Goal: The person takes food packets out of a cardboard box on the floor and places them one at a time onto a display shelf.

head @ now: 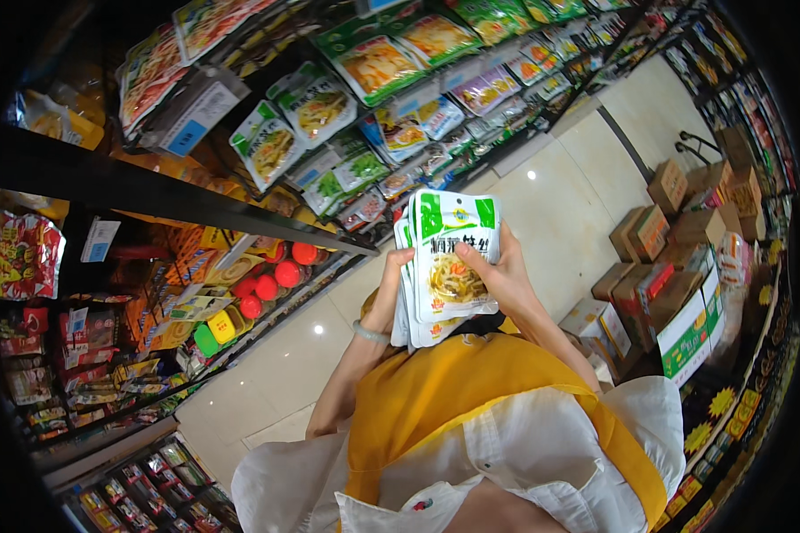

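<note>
A stack of green-and-white plastic food pouches [459, 266] is held upright before my chest. The front pouch bears a picture of shredded pickled vegetables and some writing. My left hand [392, 276] grips the stack along its left side, thumb on the edge of the front pouches. On the right side, my right hand [503, 270] holds it, with the thumb pressed across the front pouch. Most of the fingers are hidden behind the pouches. Similar green-and-white pouches [267, 145] hang on the shelf rack ahead and to the left.
Hanging packets [380, 63] fill the rack ahead, with price tags [197, 120] along it. Red-lidded jars [267, 288] line a lower shelf at left. Cardboard boxes [690, 226] are piled on the right, near a cart handle [701, 145]. Tiled floor [540, 193] runs between the shelves.
</note>
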### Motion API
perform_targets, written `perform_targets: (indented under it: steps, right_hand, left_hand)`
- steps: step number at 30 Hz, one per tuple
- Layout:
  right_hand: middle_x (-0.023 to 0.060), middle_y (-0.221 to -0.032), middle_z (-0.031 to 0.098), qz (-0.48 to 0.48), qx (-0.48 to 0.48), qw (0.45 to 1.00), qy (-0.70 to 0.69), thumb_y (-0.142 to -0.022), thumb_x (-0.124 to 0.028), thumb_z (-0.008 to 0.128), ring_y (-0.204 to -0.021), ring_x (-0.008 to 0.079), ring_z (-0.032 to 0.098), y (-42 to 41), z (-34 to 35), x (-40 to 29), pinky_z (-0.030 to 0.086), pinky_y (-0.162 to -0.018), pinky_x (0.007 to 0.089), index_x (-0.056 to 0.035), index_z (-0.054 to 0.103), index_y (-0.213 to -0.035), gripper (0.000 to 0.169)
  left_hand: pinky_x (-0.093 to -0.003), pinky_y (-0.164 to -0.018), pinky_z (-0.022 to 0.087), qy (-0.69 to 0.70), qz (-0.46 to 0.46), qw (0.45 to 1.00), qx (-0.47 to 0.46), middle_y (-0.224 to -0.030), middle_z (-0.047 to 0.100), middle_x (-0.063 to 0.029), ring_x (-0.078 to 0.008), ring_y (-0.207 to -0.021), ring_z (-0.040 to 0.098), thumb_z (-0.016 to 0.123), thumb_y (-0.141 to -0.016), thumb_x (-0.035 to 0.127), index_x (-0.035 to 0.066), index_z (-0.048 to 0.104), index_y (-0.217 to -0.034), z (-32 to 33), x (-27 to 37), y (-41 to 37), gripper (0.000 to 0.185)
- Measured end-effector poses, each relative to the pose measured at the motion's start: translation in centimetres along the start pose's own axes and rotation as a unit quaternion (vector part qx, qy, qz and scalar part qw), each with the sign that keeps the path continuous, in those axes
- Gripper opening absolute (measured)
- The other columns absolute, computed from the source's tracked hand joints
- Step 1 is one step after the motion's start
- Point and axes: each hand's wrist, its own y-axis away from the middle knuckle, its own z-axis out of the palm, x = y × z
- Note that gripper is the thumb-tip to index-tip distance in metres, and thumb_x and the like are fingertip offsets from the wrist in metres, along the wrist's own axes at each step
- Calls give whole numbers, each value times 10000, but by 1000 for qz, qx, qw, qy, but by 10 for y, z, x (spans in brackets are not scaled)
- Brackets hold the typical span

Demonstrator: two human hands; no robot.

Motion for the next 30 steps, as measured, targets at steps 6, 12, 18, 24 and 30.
perform_targets:
  steps: [6, 12, 18, 24, 30]
  right_hand:
    - [104, -913, 598, -54, -87, 990, 92, -722, -78, 680, -808, 130, 562, -33, 27, 9, 455, -701, 256, 26, 523, -1018, 351]
    - [93, -825, 607, -38, -210, 969, 126, -688, -103, 720, -730, 117, 577, -60, 67, -24, 468, -656, 239, 45, 542, -938, 341]
    - [86, -872, 634, 36, -295, 951, 83, -777, -141, 652, -732, 87, 585, -98, 80, -27, 477, -650, 234, 42, 579, -937, 254]
    - [76, -907, 634, 161, -363, 903, 161, -825, -267, 595, -797, 95, 583, -119, 82, -51, 463, -730, 263, 5, 600, -963, 305]
    - [80, -829, 619, 105, -324, 925, 166, -836, -271, 564, -738, 127, 571, -173, 116, -72, 472, -691, 291, 2, 579, -997, 318]
  left_hand:
    - [-327, -942, 376, 13, -34, 998, 45, -1255, 434, -146, -211, -1105, 476, 453, -876, 348, -3, 321, -1273, -41, 31, 33, 547]
    - [-411, -943, 385, 246, 123, 961, 0, -1214, 461, -171, -297, -1089, 483, 559, -782, 103, -13, 349, -1251, -60, 18, 43, 527]
    - [-424, -906, 415, 232, 224, 945, 55, -1138, 516, -181, -313, -1031, 521, 550, -735, 76, -40, 386, -1206, -48, 20, 45, 513]
    - [-430, -926, 397, 295, 299, 903, 90, -1181, 484, -182, -327, -1055, 500, 471, -719, 131, -28, 375, -1216, -28, 14, 34, 530]
    - [-423, -916, 408, 252, 374, 883, 128, -1173, 488, -187, -317, -1047, 507, 475, -700, 133, -25, 363, -1221, -36, 0, 37, 556]
